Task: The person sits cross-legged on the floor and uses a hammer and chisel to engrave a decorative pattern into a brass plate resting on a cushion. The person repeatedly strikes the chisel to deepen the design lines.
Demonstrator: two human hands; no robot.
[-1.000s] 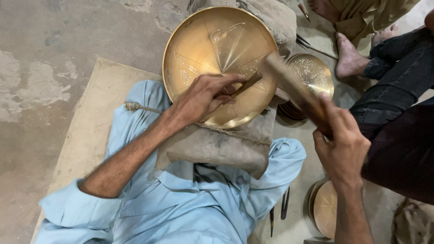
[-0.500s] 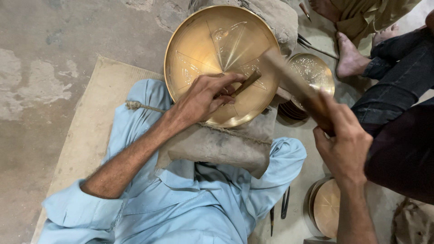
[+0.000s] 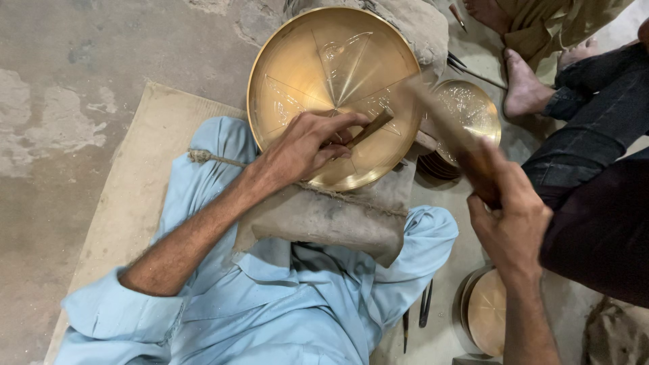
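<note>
A large round brass plate [image 3: 318, 74] with engraved lines rests on a grey cloth pad [image 3: 324, 216] over my lap. My left hand [image 3: 307, 145] lies on the plate's lower part and grips a thin brown chisel [image 3: 370, 127] slanted against the metal. My right hand [image 3: 510, 220] is raised to the right of the plate, closed around the handle of a wooden mallet [image 3: 449, 132], which is blurred and angled toward the chisel's top end.
A stack of smaller brass plates [image 3: 470, 111] sits right of the big plate, another brass plate [image 3: 487, 311] lies low right. Loose metal tools [image 3: 424, 304] lie on the floor. Another person's bare foot [image 3: 524, 84] and dark trouser leg [image 3: 595, 122] are at the right. A tan mat [image 3: 128, 203] lies under me.
The mallet has swung slightly, its head shifting near the chisel's top. My left hand and the chisel stay in place on the plate.
</note>
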